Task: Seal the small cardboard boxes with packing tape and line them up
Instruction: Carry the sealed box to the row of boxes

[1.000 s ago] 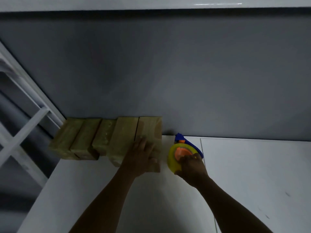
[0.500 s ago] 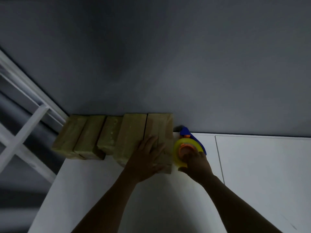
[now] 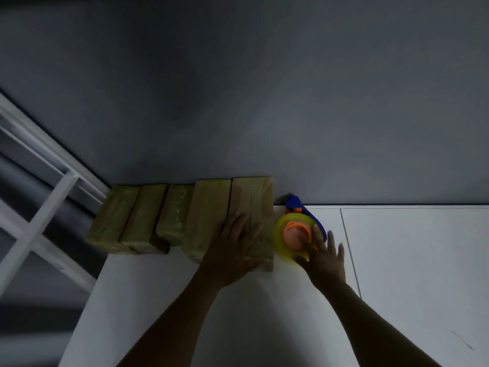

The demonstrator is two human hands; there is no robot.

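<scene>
We see five small cardboard boxes (image 3: 174, 210) standing side by side in a row at the far left corner of the white surface (image 3: 410, 260), their far ends against the grey wall (image 3: 264, 102). The three on the left sit a little further back than the two on the right, so the near ends do not form one straight line. Our left hand (image 3: 232, 247) lies flat on the near end of the rightmost box (image 3: 254, 197), fingers straight and slightly spread, with the palm over the join with its neighbour. Just beside that box, to its right, the tape dispenser (image 3: 281, 234) lies on the surface: a yellow roll around an orange hub (image 3: 292, 230), with a blue handle (image 3: 293, 202) pointing toward the wall. Our right hand (image 3: 321, 254) is spread wide, fingers straight and fanned out over the near right side of the roll; we cannot tell whether it presses on the roll or only touches it. A thin seam (image 3: 349, 247) runs through the surface right of that hand. A white frame (image 3: 53, 194) stands off the surface's left edge.
</scene>
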